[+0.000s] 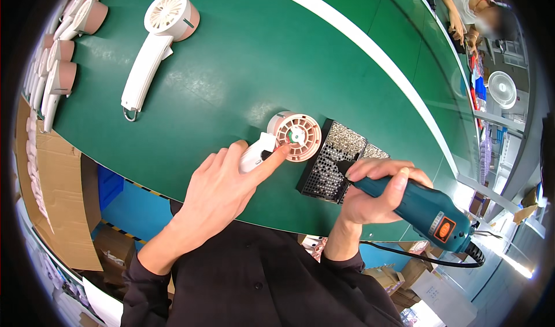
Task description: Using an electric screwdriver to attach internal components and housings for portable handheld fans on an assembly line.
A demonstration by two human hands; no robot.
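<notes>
My left hand (222, 179) is closed round the white handle of a pink-and-white handheld fan (304, 146). The fan lies on the green table with its round head turned up, showing a ring of slots and an open centre. My index finger reaches onto the head near that centre. In my right hand (376, 197) is a dark teal electric screwdriver (425, 208), gripped round its front end. Its dark nose points left over a black screw dispenser (324, 179) with a perforated plate and many small screws. The bit's tip cannot be made out.
A second handheld fan (144, 67) lies at the upper left of the green table (231, 55). More fans (60, 75) line the left edge. A white strip (370, 49) curves across the far side. The screwdriver's black cord (428, 260) hangs lower right. Another person (465, 9) is upper right.
</notes>
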